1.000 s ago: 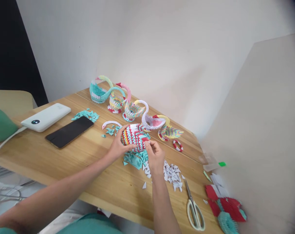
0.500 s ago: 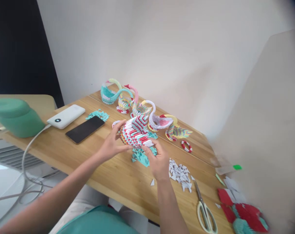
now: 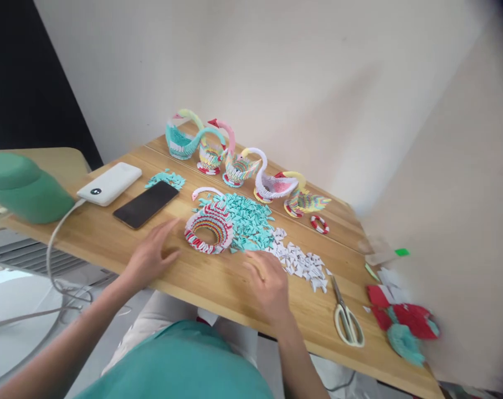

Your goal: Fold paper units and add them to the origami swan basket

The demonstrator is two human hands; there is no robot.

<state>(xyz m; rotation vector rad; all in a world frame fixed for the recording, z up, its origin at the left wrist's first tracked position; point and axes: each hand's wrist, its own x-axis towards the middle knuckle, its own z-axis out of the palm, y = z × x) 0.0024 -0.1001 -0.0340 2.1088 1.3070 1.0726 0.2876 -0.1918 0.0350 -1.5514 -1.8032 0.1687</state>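
A round woven paper body (image 3: 219, 224) in red, white and teal stands on the wooden table, its round opening facing me. To its left, my left hand (image 3: 154, 252) is apart from it, fingers spread and holding nothing. My right hand (image 3: 266, 274) hovers at its lower right, fingers apart and a little blurred, near the teal paper pieces (image 3: 249, 219) and the white paper pieces (image 3: 303, 263). Behind the body lies a curved white neck piece with a pink tip (image 3: 205, 190).
Several paper swans, one of them teal (image 3: 180, 143), line the back of the table (image 3: 193, 282). A phone (image 3: 146, 204), a white power bank (image 3: 110, 184) with cable and a green bottle (image 3: 25, 188) are left. Scissors (image 3: 348, 321), a red-white ring (image 3: 319, 224) and red packets (image 3: 413, 318) lie right.
The paper body has gone from between both hands onto the table, and both hands have let go and moved apart. The head view has shifted, so the teal pile and neck piece show more fully.
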